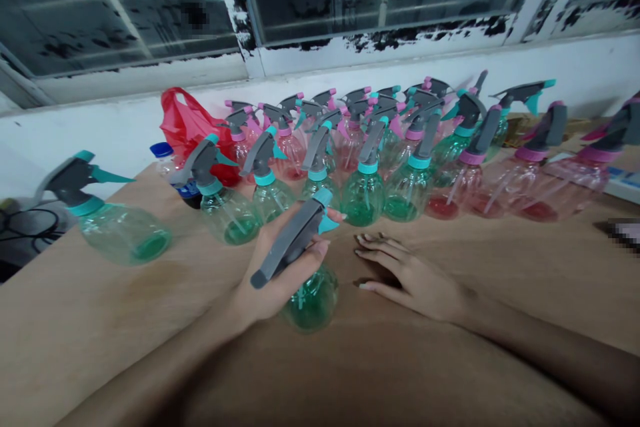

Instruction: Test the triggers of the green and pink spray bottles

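Observation:
My left hand is wrapped round the neck of a green spray bottle that has a grey and turquoise trigger head. The bottle is upright, close in front of me, and my fingers hide its collar. My right hand rests palm down on the wooden table, fingers stretched out, to the right of that bottle and apart from it. Just beyond my hands stands a row of spray bottles, among them a green spray bottle and a pink spray bottle.
Several more pink and green spray bottles crowd the back by the wall. A lone green spray bottle stands at the left. Behind it are a red plastic bag and a blue-capped drink bottle. Black cables lie past the left edge.

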`<state>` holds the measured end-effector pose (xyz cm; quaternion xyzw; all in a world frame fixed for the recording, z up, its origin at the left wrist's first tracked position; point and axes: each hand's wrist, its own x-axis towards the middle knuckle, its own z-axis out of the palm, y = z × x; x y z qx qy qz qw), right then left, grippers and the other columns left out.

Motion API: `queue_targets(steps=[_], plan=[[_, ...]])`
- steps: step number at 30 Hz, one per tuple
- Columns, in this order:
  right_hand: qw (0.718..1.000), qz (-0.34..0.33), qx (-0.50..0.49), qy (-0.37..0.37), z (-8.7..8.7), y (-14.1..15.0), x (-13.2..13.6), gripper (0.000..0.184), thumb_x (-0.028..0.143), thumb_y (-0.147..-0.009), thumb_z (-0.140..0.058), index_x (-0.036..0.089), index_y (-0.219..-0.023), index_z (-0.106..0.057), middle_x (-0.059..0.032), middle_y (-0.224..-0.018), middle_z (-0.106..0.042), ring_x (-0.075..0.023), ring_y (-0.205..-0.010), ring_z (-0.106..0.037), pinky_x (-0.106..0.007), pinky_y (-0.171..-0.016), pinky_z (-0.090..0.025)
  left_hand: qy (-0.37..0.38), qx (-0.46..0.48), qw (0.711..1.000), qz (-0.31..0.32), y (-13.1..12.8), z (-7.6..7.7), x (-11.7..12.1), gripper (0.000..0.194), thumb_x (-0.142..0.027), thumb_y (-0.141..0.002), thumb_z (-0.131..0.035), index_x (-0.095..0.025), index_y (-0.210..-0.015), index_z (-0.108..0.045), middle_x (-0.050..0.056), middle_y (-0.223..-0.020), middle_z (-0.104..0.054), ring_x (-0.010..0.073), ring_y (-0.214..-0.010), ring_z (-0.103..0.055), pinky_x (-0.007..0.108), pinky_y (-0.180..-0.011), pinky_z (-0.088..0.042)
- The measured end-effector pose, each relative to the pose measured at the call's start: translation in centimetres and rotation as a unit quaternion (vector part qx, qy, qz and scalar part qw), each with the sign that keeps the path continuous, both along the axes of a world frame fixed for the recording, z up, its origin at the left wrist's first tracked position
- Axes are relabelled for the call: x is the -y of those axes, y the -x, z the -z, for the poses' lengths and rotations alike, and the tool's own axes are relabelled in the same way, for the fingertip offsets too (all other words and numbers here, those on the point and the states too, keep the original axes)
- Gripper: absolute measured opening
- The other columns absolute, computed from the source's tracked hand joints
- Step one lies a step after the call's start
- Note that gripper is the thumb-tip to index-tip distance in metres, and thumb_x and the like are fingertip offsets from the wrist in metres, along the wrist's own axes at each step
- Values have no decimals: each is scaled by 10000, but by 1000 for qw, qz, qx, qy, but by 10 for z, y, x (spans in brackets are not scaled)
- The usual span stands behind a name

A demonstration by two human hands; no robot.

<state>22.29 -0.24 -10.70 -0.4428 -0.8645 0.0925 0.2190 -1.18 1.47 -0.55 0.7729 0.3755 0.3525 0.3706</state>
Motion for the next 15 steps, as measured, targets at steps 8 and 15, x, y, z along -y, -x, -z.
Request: queue_targets(steps=[8, 15], plan=[[1000, 1, 2, -10, 2, 0, 0, 507, 503, -876, -460, 204, -1285, -485, -75, -1364, -488, -223, -1283, -398, -455, -1082, -310, -15, -2, 1000, -4, 0, 2, -1, 346, -336, -855, -507, -323, -1199, -542, -20, -691, -532, 158, -577, -490, 336, -719, -480], [1000, -1, 3, -14, 2, 0, 0, 501, 505, -876, -458, 206, -1277, -490, -79, -1361, -489, -228, -1283, -398, -465, -1080, -312, -9, 5, 1000, -3, -2, -2, 1, 317, -329, -833, -520, -323, -1147, -564, -12, -720, -515, 173, -623, -494, 329, -700, -471]])
